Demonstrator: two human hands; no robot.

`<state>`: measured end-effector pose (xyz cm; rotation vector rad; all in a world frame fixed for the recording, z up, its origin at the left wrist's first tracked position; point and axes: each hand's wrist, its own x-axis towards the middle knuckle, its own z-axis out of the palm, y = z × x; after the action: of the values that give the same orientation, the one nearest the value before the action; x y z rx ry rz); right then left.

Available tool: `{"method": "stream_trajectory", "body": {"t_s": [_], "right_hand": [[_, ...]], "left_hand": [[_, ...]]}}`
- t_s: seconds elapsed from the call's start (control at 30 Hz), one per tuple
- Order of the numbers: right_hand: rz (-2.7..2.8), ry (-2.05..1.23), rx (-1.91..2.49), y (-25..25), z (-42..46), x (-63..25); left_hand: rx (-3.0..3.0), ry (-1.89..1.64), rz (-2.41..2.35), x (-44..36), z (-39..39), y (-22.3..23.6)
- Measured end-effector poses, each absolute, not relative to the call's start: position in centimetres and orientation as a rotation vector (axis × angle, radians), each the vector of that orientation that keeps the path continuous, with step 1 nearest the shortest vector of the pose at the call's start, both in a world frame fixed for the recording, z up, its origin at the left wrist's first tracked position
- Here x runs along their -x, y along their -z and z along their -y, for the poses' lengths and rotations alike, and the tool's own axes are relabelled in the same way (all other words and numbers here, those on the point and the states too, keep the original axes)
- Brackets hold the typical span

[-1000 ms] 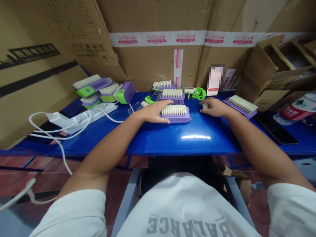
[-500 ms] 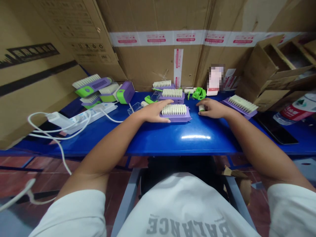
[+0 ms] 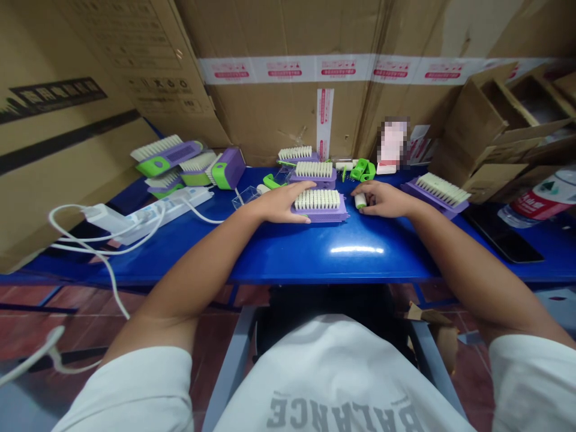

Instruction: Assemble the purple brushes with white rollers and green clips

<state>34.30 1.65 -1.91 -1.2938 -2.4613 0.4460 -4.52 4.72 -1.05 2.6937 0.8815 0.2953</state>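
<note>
On the blue table a purple brush head (image 3: 320, 207) lies with its white bristles facing up. My left hand (image 3: 282, 204) grips its left end, the thumb along the near side and the fingers over the far side. To the right, my right hand (image 3: 384, 199) is closed around a small white cylinder with a green end (image 3: 360, 200), its fingers curled over the top. A gap of table separates the cylinder from the brush head. Behind them stand two more purple brush heads, the closer one (image 3: 314, 171) and a farther one (image 3: 296, 154). Another brush head (image 3: 438, 191) rests beside my right forearm.
Green plastic parts (image 3: 363, 170) and small screws lie at the back. Purple-green brushes (image 3: 166, 155) are piled at left behind a white power strip (image 3: 168, 210) with cables. A black phone (image 3: 503, 233), a bottle (image 3: 540, 198) and cardboard boxes (image 3: 486, 126) stand at right.
My right hand has moved slightly left with the white cylinder, closer to the brush head, and more of the cylinder shows. My left hand keeps its place on the brush head.
</note>
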Motion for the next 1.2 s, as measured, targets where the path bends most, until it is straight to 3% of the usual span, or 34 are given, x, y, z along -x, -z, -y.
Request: {"method": "stream_trajectory", "body": {"t_s": [1.2], "right_hand": [[2.409, -0.527, 1.313, 1.0, 0.3, -31.6]], "left_hand": [[-2.715, -0.292, -0.891, 4.4, -4.8, 1.3]]}}
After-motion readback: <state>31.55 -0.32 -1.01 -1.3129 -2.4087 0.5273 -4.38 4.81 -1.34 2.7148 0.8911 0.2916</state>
